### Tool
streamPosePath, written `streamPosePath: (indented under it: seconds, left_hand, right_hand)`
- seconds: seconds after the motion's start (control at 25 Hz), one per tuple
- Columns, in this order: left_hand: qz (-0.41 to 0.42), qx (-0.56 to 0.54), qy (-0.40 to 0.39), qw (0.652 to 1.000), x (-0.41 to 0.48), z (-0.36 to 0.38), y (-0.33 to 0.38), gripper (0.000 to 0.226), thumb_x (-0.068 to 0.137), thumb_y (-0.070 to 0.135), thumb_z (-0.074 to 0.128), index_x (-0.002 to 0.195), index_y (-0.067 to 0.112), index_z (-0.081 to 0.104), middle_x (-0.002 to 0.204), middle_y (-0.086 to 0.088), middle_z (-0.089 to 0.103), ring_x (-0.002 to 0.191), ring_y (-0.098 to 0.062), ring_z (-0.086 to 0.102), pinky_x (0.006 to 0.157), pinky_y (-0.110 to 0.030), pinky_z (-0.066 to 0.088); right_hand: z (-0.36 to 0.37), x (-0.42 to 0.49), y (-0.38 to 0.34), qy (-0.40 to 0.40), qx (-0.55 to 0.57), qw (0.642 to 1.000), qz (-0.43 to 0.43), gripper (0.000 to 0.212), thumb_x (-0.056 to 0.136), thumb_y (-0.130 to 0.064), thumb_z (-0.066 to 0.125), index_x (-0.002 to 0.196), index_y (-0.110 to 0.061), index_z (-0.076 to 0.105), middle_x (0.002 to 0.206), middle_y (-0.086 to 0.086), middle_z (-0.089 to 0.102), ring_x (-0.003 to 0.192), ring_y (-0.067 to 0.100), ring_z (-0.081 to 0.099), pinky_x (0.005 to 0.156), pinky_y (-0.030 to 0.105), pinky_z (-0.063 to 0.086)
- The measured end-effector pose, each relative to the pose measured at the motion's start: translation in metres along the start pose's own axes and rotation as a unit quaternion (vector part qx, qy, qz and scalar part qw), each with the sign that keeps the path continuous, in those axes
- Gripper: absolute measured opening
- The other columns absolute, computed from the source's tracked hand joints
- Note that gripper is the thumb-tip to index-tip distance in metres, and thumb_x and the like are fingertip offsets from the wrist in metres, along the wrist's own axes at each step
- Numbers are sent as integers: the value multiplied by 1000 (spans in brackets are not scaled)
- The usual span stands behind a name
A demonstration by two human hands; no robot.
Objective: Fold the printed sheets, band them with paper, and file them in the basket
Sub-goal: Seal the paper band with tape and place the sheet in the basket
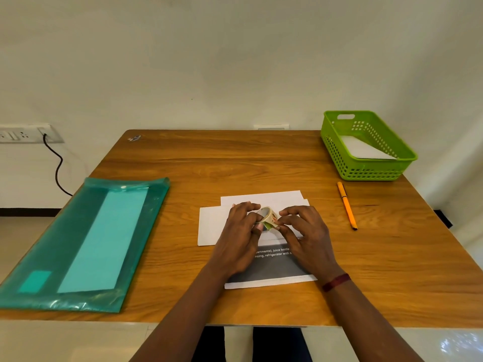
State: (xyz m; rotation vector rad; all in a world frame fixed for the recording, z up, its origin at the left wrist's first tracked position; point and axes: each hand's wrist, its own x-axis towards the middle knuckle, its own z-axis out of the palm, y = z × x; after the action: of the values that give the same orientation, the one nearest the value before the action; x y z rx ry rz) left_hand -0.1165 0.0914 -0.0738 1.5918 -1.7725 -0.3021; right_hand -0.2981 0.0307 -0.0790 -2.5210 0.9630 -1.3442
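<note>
A small roll of tape (pixel 268 217) is held just above the papers in the middle of the table. My left hand (pixel 240 231) grips its left side and my right hand (pixel 303 231) pinches its lower right edge. Under my hands lies a folded printed sheet (pixel 269 273) with a grey block of text, crossed by a white paper strip (pixel 211 226). The green basket (pixel 366 168) stands at the back right with a white folded paper (pixel 363 150) inside.
A green translucent folder (pixel 86 241) with sheets inside lies at the left, reaching the table's front edge. An orange pen (pixel 347 205) rests to the right of the papers. A black cable (pixel 57 171) hangs from a wall socket at the left.
</note>
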Motion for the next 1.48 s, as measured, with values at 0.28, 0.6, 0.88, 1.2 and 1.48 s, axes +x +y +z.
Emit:
streamPosePath:
  seconds: [0.28,0.6,0.88,1.2,1.48]
  left_hand:
    - [-1,-9,7,1000,0,1,-3,28,99,27,41,115,14,59,137,-2,48,127,-13,37,105,-36,42]
    - [18,11,1,1000,-1,1,-3,26,99,30,41,113,15,57,139,-3,47,130,-11,34,106,-27,34]
    - [39,23,7,999,-4,2,-2,23,100,24,41,110,14,59,136,-5,49,133,-14,32,117,-47,26]
    - [20,-3,13,1000,-3,0,1,20,100,22,39,104,15,58,132,-3,50,128,-12,35,109,-51,33]
    - [6,-15,18,1000,-1,-1,0,23,99,24,39,104,13,58,133,-5,50,126,-10,34,109,-44,37]
  right_hand:
    - [-1,0,-4,-2,-26,999,-32,6,87,-14,69,91,-10,70,99,7,67,95,20,59,79,31,48]
    - [-2,3,-4,-7,-2,1000,17,14,89,-23,67,97,-12,69,100,2,67,99,16,58,85,24,45]
    - [-2,0,-5,-14,-12,1000,8,17,91,-24,65,102,-12,69,101,3,67,98,14,57,86,18,43]
    - [-3,-2,-4,18,-17,999,-38,9,84,-7,72,93,-6,74,90,6,70,87,20,61,73,29,50]
    - [-2,-2,-3,26,-15,998,-59,10,82,-4,76,92,-5,75,89,8,70,84,20,62,68,32,51]
